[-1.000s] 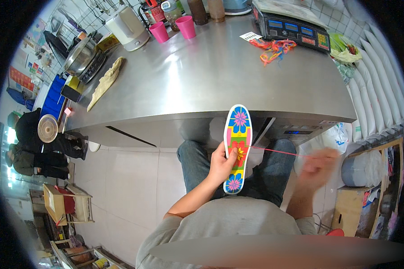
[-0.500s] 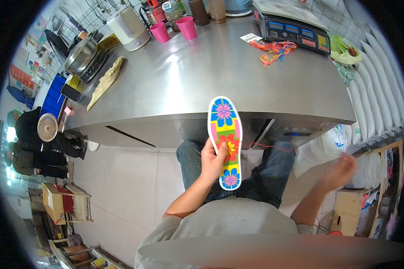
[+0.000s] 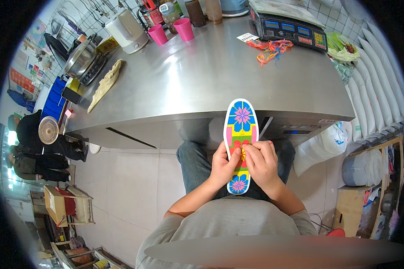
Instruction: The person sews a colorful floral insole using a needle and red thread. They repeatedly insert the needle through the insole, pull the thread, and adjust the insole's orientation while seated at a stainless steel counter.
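Over the lap, left hand grips insole, right hand pinches at its centre, object hidden; likely stitching, next pull needing steadiness.

Steel counter | left: beige cloth lies | rear: white kettle, pink cups stand | right: scale, coloured threads rest

On my feed I see one long, narrow insole, white-rimmed, held with its patterned face toward my camera. Pink flowers on blue fill its broad far end and its narrower near end; yellow and green bands, pink side patches and a red bloom, partly covered, lie between. From here its far end overlaps the surface's near edge, slightly right of centre.
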A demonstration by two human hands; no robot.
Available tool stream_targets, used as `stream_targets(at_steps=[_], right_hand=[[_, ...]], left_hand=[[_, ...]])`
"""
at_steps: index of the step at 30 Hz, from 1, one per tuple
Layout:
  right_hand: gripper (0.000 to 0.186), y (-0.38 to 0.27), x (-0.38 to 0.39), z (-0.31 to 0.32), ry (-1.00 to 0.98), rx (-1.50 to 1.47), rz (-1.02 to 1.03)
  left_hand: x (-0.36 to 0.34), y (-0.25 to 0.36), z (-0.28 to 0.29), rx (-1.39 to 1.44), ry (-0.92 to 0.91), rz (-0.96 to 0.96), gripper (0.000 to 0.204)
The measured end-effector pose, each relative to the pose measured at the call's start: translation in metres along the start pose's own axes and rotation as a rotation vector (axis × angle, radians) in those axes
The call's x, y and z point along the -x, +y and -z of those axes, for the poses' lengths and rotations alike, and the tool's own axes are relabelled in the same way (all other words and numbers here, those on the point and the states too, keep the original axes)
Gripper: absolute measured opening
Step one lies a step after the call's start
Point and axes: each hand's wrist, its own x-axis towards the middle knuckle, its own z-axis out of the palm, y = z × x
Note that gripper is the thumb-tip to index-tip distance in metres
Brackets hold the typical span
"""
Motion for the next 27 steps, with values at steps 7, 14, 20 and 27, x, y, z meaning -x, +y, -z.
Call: stream_targets(at_steps=[7,14,20,27], right_hand=[[0.024,0.001,0.001,0.000,-0.023,0.002,-0.001],[0.023,0.000,0.002,-0.001,-0.047,0.067,0.050],[0.025,0.007,0.000,-0.001,-0.141,-0.280,-0.195],[0.092,0.021,0.002,0.000,0.011,-0.213,-0.430]], left_hand=[[0.001,-0.002,0.001,-0.010,-0.016,-0.014,0.024],[0.001,0.000,-0.001,-0.427,0.041,-0.153,0.030],[0.003,-0.001,-0.002,-0.492,0.037,-0.181,0.036],[0.000,-0.007,0.000,-0.385,-0.036,-0.216,0.033]])
